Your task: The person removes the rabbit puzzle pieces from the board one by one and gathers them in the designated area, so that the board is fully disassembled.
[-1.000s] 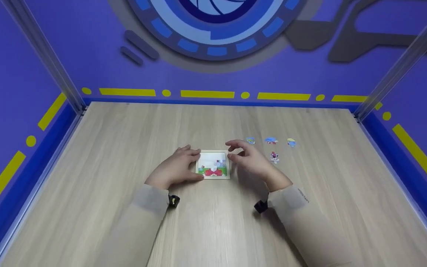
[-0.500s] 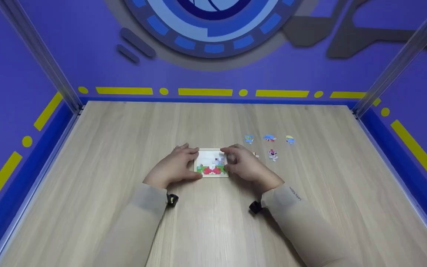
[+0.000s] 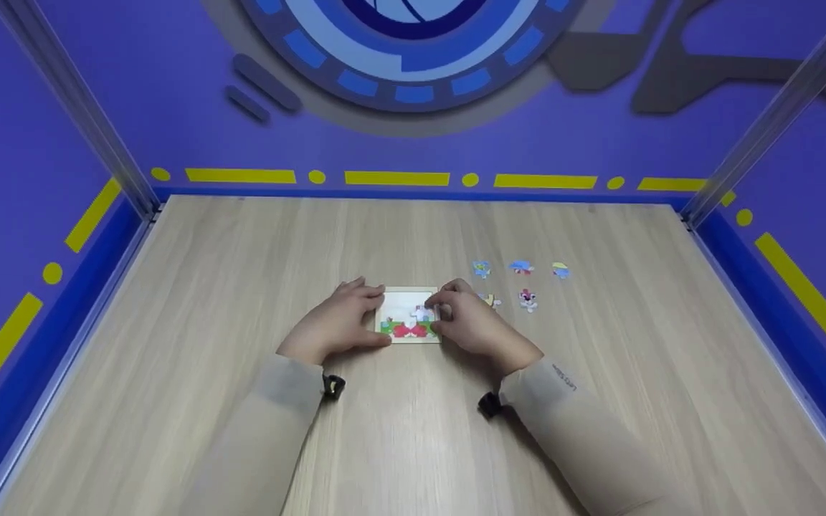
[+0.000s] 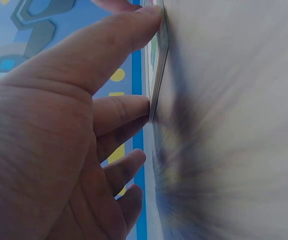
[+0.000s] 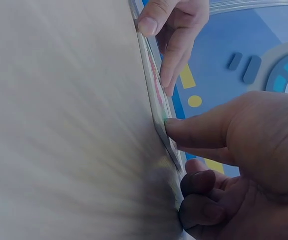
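Observation:
A small square jigsaw tray (image 3: 393,342) with a pale rim lies on the table. Its lower part shows green and red pieces; the upper left shows a bare white base. My left hand (image 3: 334,322) holds the tray's left side, thumb at the near corner and index finger at the far one. At the right side, my right hand (image 3: 481,322) has thumb and index finger on a whitish jigsaw piece (image 3: 421,313) inside the tray, above the red and green row. In the right wrist view, the right thumb (image 5: 198,132) lies over the tray's edge; the piece itself is hidden there.
Several loose jigsaw pieces lie right of the tray: a blue-green one (image 3: 481,269), a blue and red one (image 3: 521,267), a yellow and blue one (image 3: 561,270) and a red and white one (image 3: 527,299). Another (image 3: 492,302) is partly behind the right hand. Blue panels (image 3: 413,158) enclose the wooden table.
My right hand has come in from the right of the tray to its right side, and its fingers have drawn in on the whitish piece. My left hand stays on the tray.

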`<state>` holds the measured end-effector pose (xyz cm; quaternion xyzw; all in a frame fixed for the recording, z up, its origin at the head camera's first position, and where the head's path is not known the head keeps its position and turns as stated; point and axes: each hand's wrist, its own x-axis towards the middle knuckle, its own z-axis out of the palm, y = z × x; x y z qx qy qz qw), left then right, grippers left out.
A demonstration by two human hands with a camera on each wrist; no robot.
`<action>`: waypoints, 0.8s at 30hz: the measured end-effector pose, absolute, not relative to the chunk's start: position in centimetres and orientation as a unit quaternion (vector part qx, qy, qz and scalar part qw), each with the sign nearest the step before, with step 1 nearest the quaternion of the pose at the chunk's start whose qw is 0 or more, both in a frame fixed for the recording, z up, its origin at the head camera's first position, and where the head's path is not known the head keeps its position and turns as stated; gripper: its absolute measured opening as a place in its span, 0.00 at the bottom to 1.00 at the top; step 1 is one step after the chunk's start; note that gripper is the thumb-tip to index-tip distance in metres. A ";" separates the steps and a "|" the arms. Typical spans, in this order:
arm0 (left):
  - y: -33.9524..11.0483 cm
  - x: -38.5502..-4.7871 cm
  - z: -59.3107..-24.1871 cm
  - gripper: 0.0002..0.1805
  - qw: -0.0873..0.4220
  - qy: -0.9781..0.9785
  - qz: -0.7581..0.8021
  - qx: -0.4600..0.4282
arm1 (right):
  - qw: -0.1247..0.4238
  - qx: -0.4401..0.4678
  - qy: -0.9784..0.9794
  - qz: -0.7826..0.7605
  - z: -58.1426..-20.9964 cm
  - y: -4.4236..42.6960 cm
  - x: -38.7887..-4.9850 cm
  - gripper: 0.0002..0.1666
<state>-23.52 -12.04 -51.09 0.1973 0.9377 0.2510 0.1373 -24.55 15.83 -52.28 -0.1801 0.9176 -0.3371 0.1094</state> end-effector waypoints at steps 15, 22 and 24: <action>-11.9 -23.4 -51.0 0.49 0.139 0.936 0.260 0.191 | 0.115 -0.160 0.899 -0.391 -52.5 15.8 -24.6 0.18; -11.9 -23.4 -50.9 0.49 0.138 0.935 0.267 0.190 | 0.114 -0.154 0.898 -0.396 -52.6 15.8 -24.7 0.19; -12.0 -23.4 -51.0 0.49 0.137 0.935 0.267 0.190 | 0.111 -0.156 0.898 -0.395 -52.7 15.8 -24.7 0.20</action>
